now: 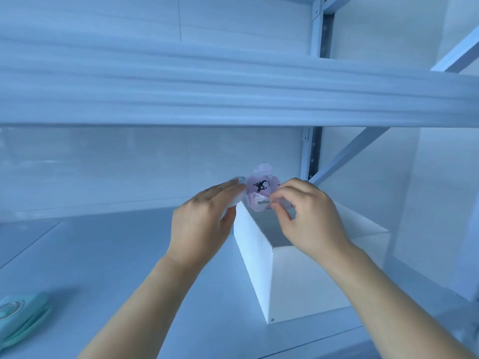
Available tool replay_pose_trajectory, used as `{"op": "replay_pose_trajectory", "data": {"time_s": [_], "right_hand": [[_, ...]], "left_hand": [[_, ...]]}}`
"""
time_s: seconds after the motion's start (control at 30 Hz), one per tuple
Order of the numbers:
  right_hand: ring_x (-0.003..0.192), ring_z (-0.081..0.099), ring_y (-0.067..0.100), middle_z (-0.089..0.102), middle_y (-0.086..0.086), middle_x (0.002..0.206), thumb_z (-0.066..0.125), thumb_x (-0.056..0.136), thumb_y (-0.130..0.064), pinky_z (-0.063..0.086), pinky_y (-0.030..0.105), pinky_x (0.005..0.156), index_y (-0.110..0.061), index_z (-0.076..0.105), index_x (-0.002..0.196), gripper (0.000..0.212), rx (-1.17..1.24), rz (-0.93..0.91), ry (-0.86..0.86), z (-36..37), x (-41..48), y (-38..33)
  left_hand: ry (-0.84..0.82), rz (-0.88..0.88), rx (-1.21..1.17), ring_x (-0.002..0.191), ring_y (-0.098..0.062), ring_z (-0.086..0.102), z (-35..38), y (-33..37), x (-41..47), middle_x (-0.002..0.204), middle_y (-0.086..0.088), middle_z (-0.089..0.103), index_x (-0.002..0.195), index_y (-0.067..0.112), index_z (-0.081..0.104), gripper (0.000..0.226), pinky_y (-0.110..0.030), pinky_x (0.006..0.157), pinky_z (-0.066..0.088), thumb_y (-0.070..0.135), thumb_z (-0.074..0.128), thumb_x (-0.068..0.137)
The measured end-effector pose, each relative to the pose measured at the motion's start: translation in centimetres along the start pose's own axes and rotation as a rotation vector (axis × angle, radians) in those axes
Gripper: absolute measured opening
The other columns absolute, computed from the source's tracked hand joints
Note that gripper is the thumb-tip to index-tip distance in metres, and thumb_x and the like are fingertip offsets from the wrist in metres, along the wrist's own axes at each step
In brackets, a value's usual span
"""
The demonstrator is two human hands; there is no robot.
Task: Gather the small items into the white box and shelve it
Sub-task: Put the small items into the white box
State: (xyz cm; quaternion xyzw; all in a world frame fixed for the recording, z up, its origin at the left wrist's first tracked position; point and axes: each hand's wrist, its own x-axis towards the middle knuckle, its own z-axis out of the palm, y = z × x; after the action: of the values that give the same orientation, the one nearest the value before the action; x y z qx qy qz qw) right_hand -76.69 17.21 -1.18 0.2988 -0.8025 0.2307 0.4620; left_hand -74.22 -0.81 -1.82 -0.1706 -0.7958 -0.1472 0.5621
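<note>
Pink printed item (263, 187) over white box (259, 257) far corner, 12 o'clock from hands | right hand (308, 216) pinching its edge, nearer | left hand (204, 221) at its 9 o'clock, grip unclear

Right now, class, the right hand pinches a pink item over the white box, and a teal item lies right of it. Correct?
No. The head view shows the teal item left of the white box, not right. The right hand does pinch the pink item over it.
</note>
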Motion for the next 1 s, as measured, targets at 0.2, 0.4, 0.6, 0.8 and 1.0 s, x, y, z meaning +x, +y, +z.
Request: {"op": "replay_pose_trajectory", "data": {"time_s": [0.2,0.4,0.6,0.8,1.0], "right_hand": [[0.07,0.057,0.017,0.064,-0.002,0.079,0.069,0.077,-0.004,0.044,0.022,0.062,-0.012,0.068,0.078,0.009,0.045,0.037,-0.039,-3.7,-1.7,7.7],[0.07,0.055,0.015,0.063,-0.003,0.08,0.068,0.077,-0.005,0.049,0.029,0.063,-0.013,0.068,0.077,0.007,0.185,0.025,-0.129,-4.3,-2.3,12.4],[0.063,0.048,0.005,0.056,-0.013,0.072,0.07,0.073,-0.006,0.049,0.027,0.059,-0.017,0.068,0.071,0.011,0.28,0.043,-0.173,-4.1,-0.8,13.6],[0.071,0.057,0.017,0.063,-0.004,0.081,0.065,0.076,-0.008,0.049,0.032,0.06,-0.015,0.069,0.071,0.009,0.207,0.065,-0.325,-2.9,-0.4,13.9],[0.078,0.058,0.01,0.063,-0.01,0.092,0.075,0.074,-0.025,0.049,0.027,0.069,-0.021,0.07,0.088,0.016,0.231,0.167,-0.348,-2.1,-0.9,14.2]], "left_hand": [[-0.078,-0.112,-0.009,0.071,-0.025,0.065,5.0,5.7,2.0,0.09,0.009,0.071,0.098,0.036,0.058,0.042,-0.036,0.049,0.054,0.003,0.065,0.072],[-0.209,-0.26,0.094,0.059,-0.029,0.052,8.0,7.7,2.1,0.062,0.003,0.06,0.089,0.032,0.058,0.028,-0.029,0.044,0.042,0.009,0.059,0.074],[-0.365,-0.322,0.156,0.06,-0.023,0.047,8.4,7.8,3.4,0.065,0.009,0.062,0.093,0.038,0.063,0.03,-0.023,0.046,0.032,0.013,0.06,0.076],[-0.442,-0.354,0.122,0.062,-0.02,0.049,9.0,7.9,3.6,0.068,0.015,0.059,0.096,0.042,0.062,0.033,-0.024,0.047,0.036,0.014,0.059,0.078],[-0.494,-0.402,0.099,0.063,-0.019,0.053,9.2,7.5,2.9,0.066,0.011,0.062,0.09,0.038,0.062,0.028,-0.027,0.051,0.043,0.014,0.059,0.075]]}}
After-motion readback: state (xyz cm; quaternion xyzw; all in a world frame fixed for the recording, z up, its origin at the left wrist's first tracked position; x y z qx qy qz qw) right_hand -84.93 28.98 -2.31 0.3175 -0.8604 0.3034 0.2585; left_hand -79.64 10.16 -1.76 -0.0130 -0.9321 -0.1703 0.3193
